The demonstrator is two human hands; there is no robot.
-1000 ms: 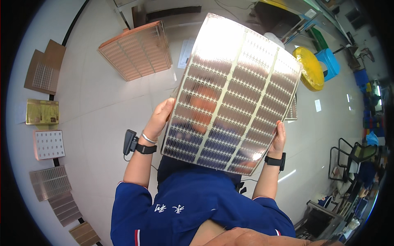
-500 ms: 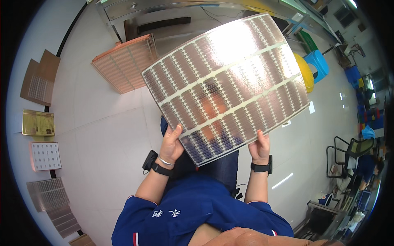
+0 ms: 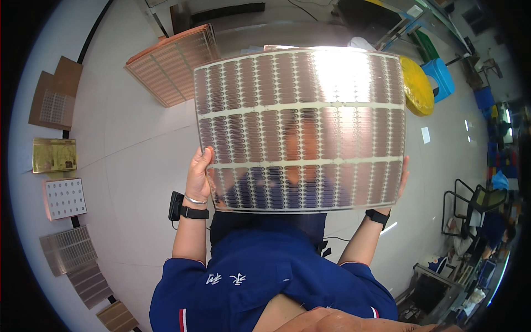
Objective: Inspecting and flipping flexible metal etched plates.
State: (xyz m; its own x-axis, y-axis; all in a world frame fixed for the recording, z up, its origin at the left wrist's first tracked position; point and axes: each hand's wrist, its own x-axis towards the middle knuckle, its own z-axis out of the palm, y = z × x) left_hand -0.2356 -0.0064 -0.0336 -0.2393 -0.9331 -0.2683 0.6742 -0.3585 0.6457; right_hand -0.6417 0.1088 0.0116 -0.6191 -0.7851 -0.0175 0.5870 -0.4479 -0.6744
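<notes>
Pale tiled floor [image 3: 127, 193], sample boards leaning along its left edge, stack of coppery panels [image 3: 174, 66] toward its far left. Patterned panel [image 3: 304, 160] is up in the air over the floor, in front of the torso. Vs half a second ago: panel was slanted, one corner down toward the body; now squared up, long edges running left-right. Left hand [image 3: 198, 174] has gone from near the low corner to the left short edge, gripping it, thumb on the face. Right hand [image 3: 404, 176] has shifted from the near long edge to the right short edge; partly behind the panel, can't tell how tight. Panel: rectangular, shiny, three bands of pinkish-brown elongated loops, two pale strips between, strong glare upper right, orange and blue reflections lower middle.
</notes>
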